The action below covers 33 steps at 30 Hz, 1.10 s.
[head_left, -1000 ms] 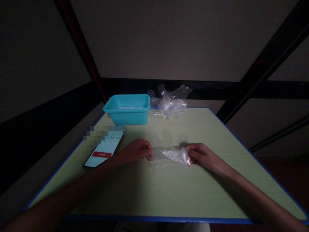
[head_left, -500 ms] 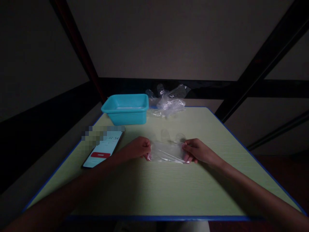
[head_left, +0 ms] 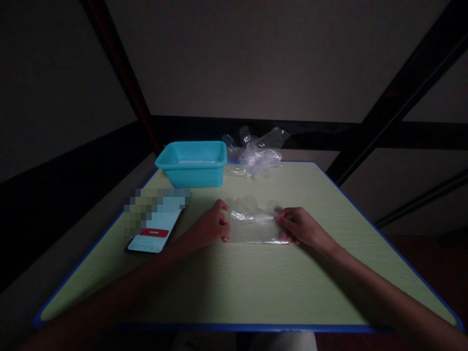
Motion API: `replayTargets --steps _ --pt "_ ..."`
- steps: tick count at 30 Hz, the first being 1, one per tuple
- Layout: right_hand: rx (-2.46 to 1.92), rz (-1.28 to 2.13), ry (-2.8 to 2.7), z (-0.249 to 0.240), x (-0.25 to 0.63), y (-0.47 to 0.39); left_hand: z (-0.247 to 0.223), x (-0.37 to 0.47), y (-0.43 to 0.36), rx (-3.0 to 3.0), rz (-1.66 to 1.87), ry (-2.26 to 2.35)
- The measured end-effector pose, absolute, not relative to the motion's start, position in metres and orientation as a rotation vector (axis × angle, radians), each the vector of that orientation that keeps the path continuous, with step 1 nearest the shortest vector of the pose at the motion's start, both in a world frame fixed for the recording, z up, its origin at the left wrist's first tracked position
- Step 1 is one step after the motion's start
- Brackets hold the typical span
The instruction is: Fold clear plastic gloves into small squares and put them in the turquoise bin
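A clear plastic glove (head_left: 256, 226) is stretched flat between my two hands over the middle of the table, its finger parts pointing away from me. My left hand (head_left: 216, 224) grips its left edge near the lower corner, with the index finger slightly raised and curled. On the other side, my right hand (head_left: 298, 226) pinches the right edge between thumb and fingers. Some of the right fingertips show through the film.
A blue plastic basket (head_left: 193, 175) stands at the back left of the table (head_left: 263, 287). Beside it lies a heap of clear plastic gloves (head_left: 258, 156), partly over the back edge. A phone (head_left: 155, 233) with a lit screen lies at the left.
The glove now lies smoother and straighter along its near edge. My left index finger has lifted and moved slightly away from me; my right hand has hardly moved.
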State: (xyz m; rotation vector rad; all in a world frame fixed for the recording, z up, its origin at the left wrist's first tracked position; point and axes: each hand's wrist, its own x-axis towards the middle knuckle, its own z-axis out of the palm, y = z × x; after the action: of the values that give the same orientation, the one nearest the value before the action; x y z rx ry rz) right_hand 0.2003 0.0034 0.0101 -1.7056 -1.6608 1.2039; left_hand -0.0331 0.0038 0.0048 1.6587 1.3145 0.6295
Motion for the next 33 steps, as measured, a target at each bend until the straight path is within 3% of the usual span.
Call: replayTargets --steps 9,18,33 --pt "-1.631 0.997 -1.686 0.005 0.201 0.000 -0.001 -0.026 -0.004 1.678 0.720 1.454" --pt "-1.427 1.073 -1.430 -0.002 0.203 -0.008 -0.008 -0.024 -0.009 1.739 0.830 1.495" --pt "-1.463 0.797 -1.622 -0.004 0.197 -0.014 -0.010 -0.023 -0.014 1.693 0.959 1.500"
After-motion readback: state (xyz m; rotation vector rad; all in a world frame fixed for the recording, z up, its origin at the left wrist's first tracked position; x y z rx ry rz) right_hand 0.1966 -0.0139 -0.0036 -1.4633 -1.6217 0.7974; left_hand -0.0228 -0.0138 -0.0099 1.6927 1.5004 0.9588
